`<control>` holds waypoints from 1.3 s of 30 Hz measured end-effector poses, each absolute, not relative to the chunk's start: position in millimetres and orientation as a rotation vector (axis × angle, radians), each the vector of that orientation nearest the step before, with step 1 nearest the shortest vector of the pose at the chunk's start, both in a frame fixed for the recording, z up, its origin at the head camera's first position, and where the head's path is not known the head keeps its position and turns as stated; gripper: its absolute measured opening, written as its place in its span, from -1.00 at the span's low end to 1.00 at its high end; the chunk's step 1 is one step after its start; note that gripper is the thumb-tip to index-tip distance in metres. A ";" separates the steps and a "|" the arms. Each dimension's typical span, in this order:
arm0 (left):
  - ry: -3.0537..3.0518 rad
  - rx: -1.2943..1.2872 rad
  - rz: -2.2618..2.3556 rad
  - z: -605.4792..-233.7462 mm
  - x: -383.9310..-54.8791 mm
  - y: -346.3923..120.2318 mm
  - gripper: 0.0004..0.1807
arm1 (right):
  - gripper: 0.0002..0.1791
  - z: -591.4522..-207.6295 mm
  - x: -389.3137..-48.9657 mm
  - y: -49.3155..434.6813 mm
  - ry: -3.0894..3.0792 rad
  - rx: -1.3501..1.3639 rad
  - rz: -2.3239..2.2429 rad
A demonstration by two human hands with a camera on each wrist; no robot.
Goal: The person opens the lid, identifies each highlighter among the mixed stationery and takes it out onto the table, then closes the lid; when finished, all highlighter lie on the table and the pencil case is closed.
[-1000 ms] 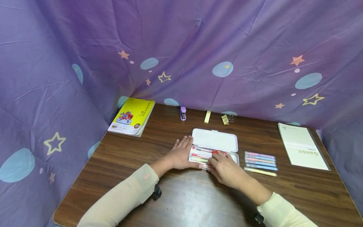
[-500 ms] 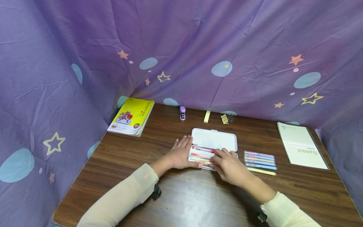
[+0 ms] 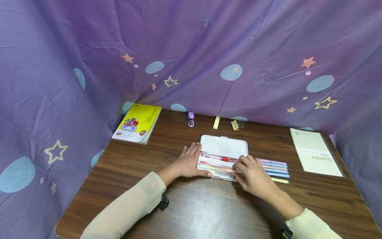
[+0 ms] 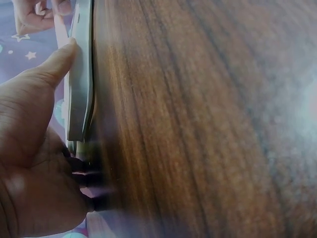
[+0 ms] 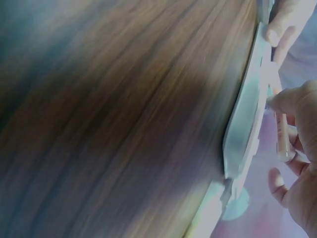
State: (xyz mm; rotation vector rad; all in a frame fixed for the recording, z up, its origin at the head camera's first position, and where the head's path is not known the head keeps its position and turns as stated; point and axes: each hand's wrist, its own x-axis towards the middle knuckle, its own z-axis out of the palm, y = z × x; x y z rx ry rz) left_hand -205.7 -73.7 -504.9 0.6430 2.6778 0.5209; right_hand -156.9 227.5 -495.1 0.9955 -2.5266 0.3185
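A white pencil case (image 3: 224, 146) lies with its lid folded back, and red-tipped pens (image 3: 210, 163) rest in its tray. My left hand (image 3: 188, 164) steadies the case's left end, its fingers extended and its thumb along the front wall. Over the tray's right part, my right hand (image 3: 255, 177) pinches a slim peach-coloured marker (image 3: 225, 170) near its right end. In the right wrist view that marker's end (image 5: 282, 141) shows beside the fingers, and the thumb of the left hand (image 5: 277, 32) sits on the case's far end.
Several pastel markers (image 3: 277, 167) lie side by side right of the case, partly behind the right hand. Along the back stand a purple stapler (image 3: 190, 119), a pale yellow strip (image 3: 216, 122) and a binder clip (image 3: 235, 125). Yellow book (image 3: 137, 121) at left, notebook (image 3: 316, 152) at right.
My right hand has shifted rightward over the case, uncovering more of the tray and the marker it pinches, and now overlaps the row of markers. My left hand stays at the case's left end.
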 end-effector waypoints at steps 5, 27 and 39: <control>2.683 0.645 0.513 -505.2 -205.4 -73.2 0.48 | -0.69 -492.4 -153.9 245.5 -2.554 0.952 0.310; 2.680 0.653 0.515 -503.4 -203.3 -73.2 0.50 | -0.56 -496.9 -130.6 327.3 -2.582 0.841 0.196; 2.671 0.653 0.517 -503.2 -203.9 -72.9 0.51 | -0.59 -506.0 -120.9 346.7 -2.605 0.778 0.179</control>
